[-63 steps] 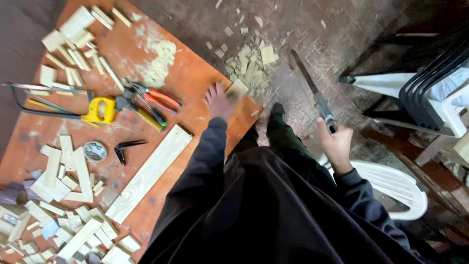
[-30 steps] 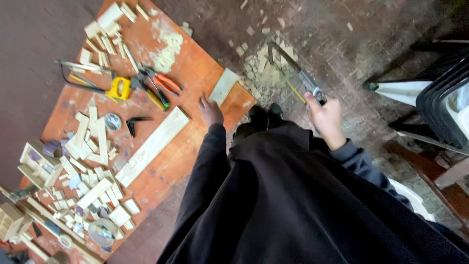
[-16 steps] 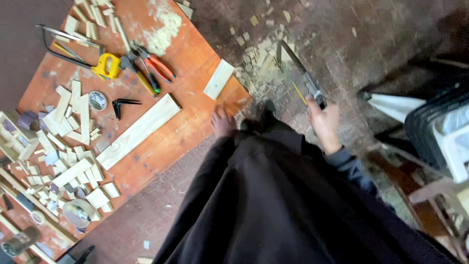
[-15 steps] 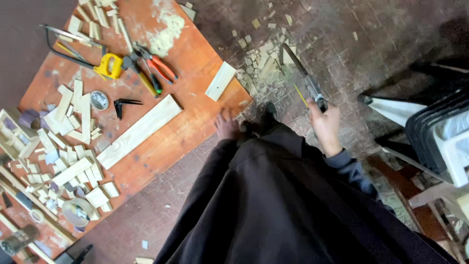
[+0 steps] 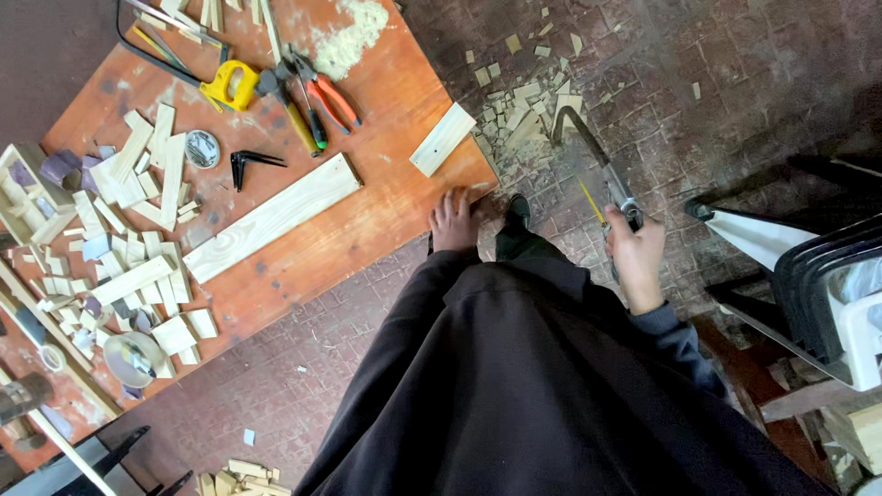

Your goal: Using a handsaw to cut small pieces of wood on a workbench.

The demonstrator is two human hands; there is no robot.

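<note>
My left hand (image 5: 455, 220) rests flat on the near corner of the orange wooden table (image 5: 386, 220), fingers spread, holding nothing. A short pale wood piece (image 5: 443, 139) lies at the table edge just beyond it. My right hand (image 5: 634, 248) grips the handle of a hand saw (image 5: 593, 161), which points away from me over the brick floor. A long pale plank (image 5: 273, 218) lies across the table to the left of my left hand.
Pliers (image 5: 322, 92), a yellow tape measure (image 5: 230, 84), a black clip (image 5: 248, 165) and sawdust (image 5: 354, 32) sit on the table. Several small wood offcuts (image 5: 129, 248) cover its left side. Wood scraps (image 5: 519, 110) litter the floor. Stacked chairs (image 5: 818, 285) stand at the right.
The view has swung, so the table sits higher and further left. My left hand slid off the short wood piece back to the table corner. The saw stays in my right hand.
</note>
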